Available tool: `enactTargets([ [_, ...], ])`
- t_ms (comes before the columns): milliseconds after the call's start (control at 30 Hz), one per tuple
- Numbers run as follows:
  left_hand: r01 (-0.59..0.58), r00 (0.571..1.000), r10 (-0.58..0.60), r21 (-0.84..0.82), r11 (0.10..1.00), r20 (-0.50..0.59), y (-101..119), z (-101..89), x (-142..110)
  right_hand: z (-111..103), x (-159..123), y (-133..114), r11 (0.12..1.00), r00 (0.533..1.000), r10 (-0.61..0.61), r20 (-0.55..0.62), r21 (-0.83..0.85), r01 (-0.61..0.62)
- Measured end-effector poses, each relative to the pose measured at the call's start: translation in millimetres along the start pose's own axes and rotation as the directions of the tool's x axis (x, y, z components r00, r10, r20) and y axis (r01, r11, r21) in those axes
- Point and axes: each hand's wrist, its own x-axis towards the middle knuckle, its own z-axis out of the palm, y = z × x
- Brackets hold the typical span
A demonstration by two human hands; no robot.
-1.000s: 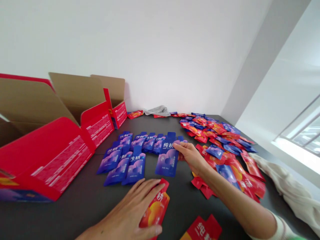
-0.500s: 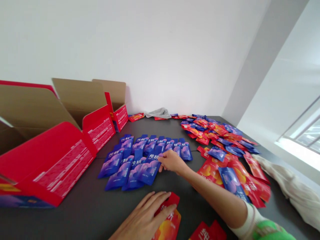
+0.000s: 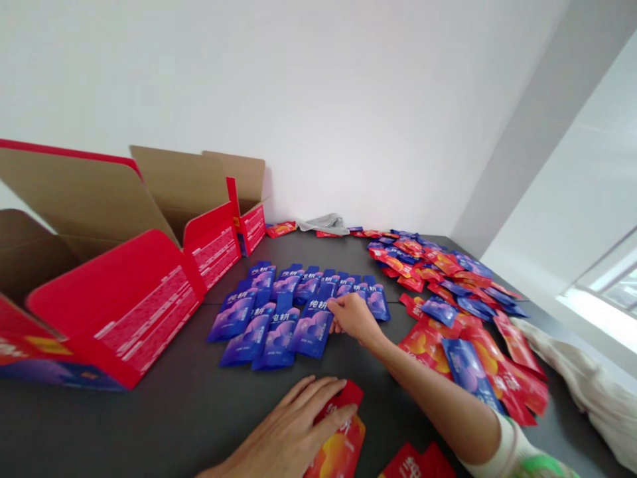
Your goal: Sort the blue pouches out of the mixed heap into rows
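Several blue sachets (image 3: 279, 312) lie in overlapping rows in the middle of the dark table (image 3: 164, 405). My right hand (image 3: 354, 317) reaches across and pinches the upper right corner of the rightmost front blue sachet (image 3: 313, 326), which lies flat against its neighbours. My left hand (image 3: 293, 435) rests flat, fingers stretched out, on a red-and-orange sachet (image 3: 341, 445) at the near edge. A second red sachet (image 3: 415, 461) lies just to the right of it.
Open red cardboard boxes (image 3: 124, 292) with brown flaps stand along the left. A loose heap of red and blue sachets (image 3: 448, 292) covers the right of the table. A grey cloth (image 3: 326, 222) lies by the far wall, a pale cloth (image 3: 587, 378) at the right edge.
My right hand carried a blue sachet leftward from the middle of the table and laid it down beside the front row. My left hand stayed on the red sachet.
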Motion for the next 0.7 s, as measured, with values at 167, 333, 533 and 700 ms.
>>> enactTargets([
  [167,-0.001,1.000,0.000,-0.030,1.000,-0.015,1.4,-1.3,0.0,-0.6,1.8,2.8,0.999,0.999,0.044,0.022,0.013,-0.044],
  [333,0.027,0.999,-0.026,-0.047,0.999,0.022,2.1,-2.4,-0.7,1.4,3.6,4.4,0.992,0.994,0.099,0.048,0.077,-0.102],
  [533,0.011,1.000,-0.012,-0.044,0.999,-0.019,3.7,-3.5,-1.0,2.7,0.3,5.3,0.978,0.985,0.141,0.103,0.139,-0.155],
  [700,0.016,1.000,-0.016,0.012,1.000,-0.015,3.8,-1.9,-1.2,-17.9,-9.1,-2.4,0.972,0.977,0.137,0.165,0.167,-0.165],
])
